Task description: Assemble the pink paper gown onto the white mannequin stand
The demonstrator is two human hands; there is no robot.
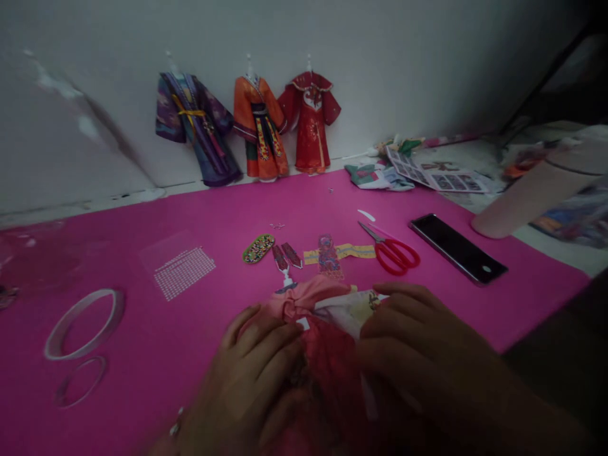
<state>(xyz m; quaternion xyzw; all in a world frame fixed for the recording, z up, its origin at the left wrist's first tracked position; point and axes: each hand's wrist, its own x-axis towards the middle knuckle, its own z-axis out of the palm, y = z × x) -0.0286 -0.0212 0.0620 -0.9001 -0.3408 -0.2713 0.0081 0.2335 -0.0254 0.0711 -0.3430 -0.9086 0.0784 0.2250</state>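
Note:
A small pink and red doll dress point(327, 345) lies on the mat at the near edge, with a white doll-form neck point(287, 278) sticking out at its top. My left hand point(259, 367) is closed on the left side of the dress, its fingers curled over the cloth. On the other side, my right hand point(408, 335) grips the whitish printed sleeve point(349, 310); its fingers are bent and the thumb side is dark. A little white square point(303, 323) shows beside my left fingertips. Beyond the neck lie two dark red patterned strips point(286, 255).
Red-handled scissors point(398, 256), a phone point(458, 248) and a tumbler point(532, 190) are to the right. A bead tray point(259, 248), a sheet of gems point(185, 273) and a tape roll point(85, 324) lie left. Dressed doll forms point(261, 126) lean on the wall.

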